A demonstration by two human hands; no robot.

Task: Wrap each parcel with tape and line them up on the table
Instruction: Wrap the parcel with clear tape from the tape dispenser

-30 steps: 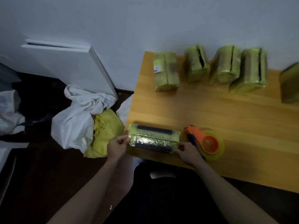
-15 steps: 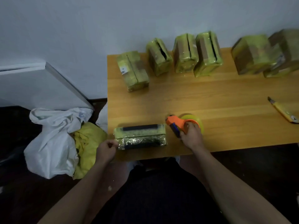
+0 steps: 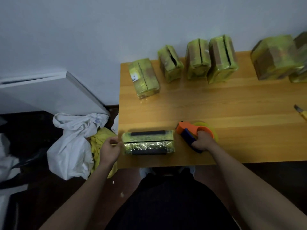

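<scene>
Left grip (image 3: 110, 149) curled beside a half-taped parcel (image 3: 148, 142); right grip (image 3: 203, 140) clasping the tape dispenser (image 3: 191, 132).

The parcel lies at the bench's (image 3: 232, 105) near edge. It looks stiff, light, slick with tape: hold its short ends. Wrapped parcels (image 3: 197, 59) line the wall.

The light wooden table (image 3: 232, 113) stood against the wall. Along its far edge lay a row of six boxy parcels wrapped in yellow-green tape (image 3: 197, 59). Near the front edge lay a long parcel with dark strips (image 3: 148, 142), beside an orange tape dispenser (image 3: 196, 132). A yellow utility knife (image 3: 301, 112) lay at the right.
</scene>
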